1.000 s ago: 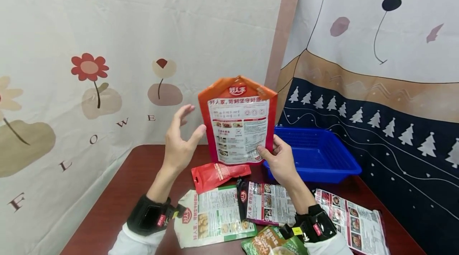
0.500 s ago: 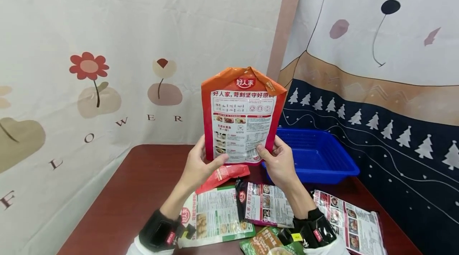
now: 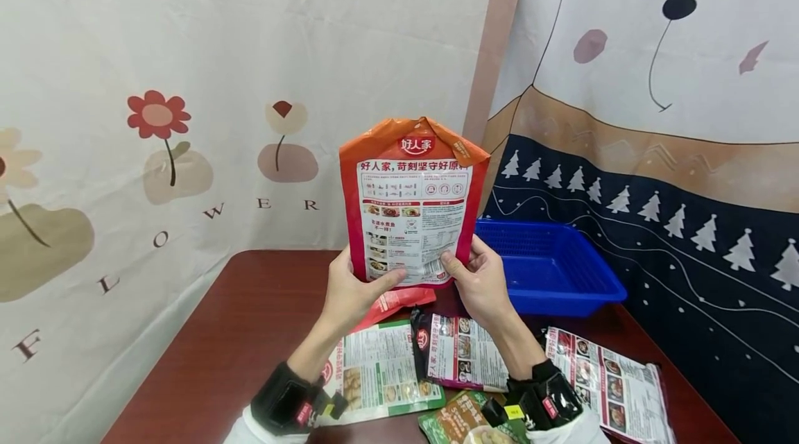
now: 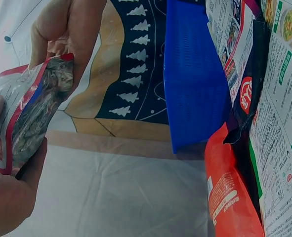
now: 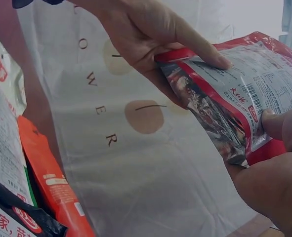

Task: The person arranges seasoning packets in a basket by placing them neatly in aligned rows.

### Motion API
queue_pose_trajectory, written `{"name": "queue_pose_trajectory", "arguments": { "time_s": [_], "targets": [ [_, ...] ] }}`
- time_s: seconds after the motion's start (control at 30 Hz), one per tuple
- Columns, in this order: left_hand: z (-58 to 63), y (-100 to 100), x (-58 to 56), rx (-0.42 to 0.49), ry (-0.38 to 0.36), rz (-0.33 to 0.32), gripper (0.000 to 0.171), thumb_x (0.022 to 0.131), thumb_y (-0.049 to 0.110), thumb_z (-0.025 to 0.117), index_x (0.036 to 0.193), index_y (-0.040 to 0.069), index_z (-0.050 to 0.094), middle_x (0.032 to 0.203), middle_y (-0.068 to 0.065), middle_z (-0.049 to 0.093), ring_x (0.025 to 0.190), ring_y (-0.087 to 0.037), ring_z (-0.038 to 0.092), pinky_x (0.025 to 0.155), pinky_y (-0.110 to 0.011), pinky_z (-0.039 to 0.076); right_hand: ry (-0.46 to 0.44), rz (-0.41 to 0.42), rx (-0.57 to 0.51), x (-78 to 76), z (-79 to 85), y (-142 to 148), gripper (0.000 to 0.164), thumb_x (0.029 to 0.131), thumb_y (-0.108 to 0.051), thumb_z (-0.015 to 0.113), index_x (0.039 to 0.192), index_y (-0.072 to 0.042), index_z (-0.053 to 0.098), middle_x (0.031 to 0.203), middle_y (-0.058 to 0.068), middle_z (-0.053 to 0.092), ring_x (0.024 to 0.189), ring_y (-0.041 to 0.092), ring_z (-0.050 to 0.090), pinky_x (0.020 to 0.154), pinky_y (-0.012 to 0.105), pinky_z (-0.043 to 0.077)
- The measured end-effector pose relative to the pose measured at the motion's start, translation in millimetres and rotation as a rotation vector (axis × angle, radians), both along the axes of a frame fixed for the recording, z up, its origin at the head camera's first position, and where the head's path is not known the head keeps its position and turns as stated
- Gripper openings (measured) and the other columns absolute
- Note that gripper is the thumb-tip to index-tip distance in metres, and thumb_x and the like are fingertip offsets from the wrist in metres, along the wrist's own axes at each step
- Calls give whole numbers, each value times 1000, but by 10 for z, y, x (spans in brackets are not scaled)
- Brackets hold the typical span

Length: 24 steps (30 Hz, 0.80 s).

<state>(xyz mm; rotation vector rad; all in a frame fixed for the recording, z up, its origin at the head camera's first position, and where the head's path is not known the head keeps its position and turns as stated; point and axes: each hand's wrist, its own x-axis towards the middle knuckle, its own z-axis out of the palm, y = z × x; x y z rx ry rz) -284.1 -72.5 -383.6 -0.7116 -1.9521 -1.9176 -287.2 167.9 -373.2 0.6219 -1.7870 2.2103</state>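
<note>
A red seasoning pouch [image 3: 412,222] with an orange top is held upright above the table, its printed white back panel facing me. My left hand [image 3: 352,291] grips its lower left corner, thumb across the front. At the lower right corner my right hand [image 3: 483,281] pinches it, thumb near the barcode; the fingers behind are mostly hidden. The right wrist view shows the pouch [image 5: 244,94] from below, its shiny bottom fold between both hands. In the left wrist view the pouch [image 4: 32,108] appears edge-on.
On the brown table [image 3: 206,347] lie a small red packet [image 3: 399,302], a white-and-green pouch [image 3: 387,368], a black-and-purple pouch [image 3: 465,354], a green-brown packet [image 3: 468,420] and a white-and-red pouch [image 3: 614,388]. A blue plastic basket [image 3: 562,302] stands at the back right.
The left hand, apart from the pouch a second ago, has moved right and taken hold of its lower left corner. The pouch has risen slightly and faces me more squarely.
</note>
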Motion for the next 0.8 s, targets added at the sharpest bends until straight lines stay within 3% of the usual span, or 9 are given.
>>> {"name": "queue_pose_trajectory", "arguments": {
  "time_s": [0.2,0.37,0.47,0.67,0.8],
  "targets": [
    [-1,-15,-7,-18,59,-13,59,91,8,95,142,22,69,136,-7,82,118,-20,83,96,-36,70,1,-24,8,-11,-14,-1,42,110,3,66,151,-2,59,122,-10,85,111,10,83,97,28,68],
    [11,-16,1,9,73,33,57,88,6,97,139,19,73,131,-8,84,114,-19,85,94,-35,71,9,-86,116,-26,-29,5,40,111,-6,70,150,-4,62,116,-11,86,105,9,84,90,27,69],
    [12,-21,6,7,106,75,58,88,6,98,139,20,75,131,-7,84,114,-20,85,94,-35,71,17,-116,165,-37,-37,3,43,111,-10,72,152,-6,62,126,-3,84,111,10,82,93,27,68],
    [-38,-23,-23,-50,270,204,59,87,10,99,141,18,77,130,-8,85,114,-27,86,96,-32,69,34,-241,177,-15,-17,-43,61,110,-9,73,166,-13,49,165,13,62,149,23,66,115,15,55],
    [-99,-5,-72,-111,436,330,56,84,10,101,136,12,79,123,-11,87,108,-28,87,94,-29,69,86,-326,170,94,41,-93,66,109,-4,71,169,-8,44,173,13,53,159,33,55,122,16,50]
  ]
}}
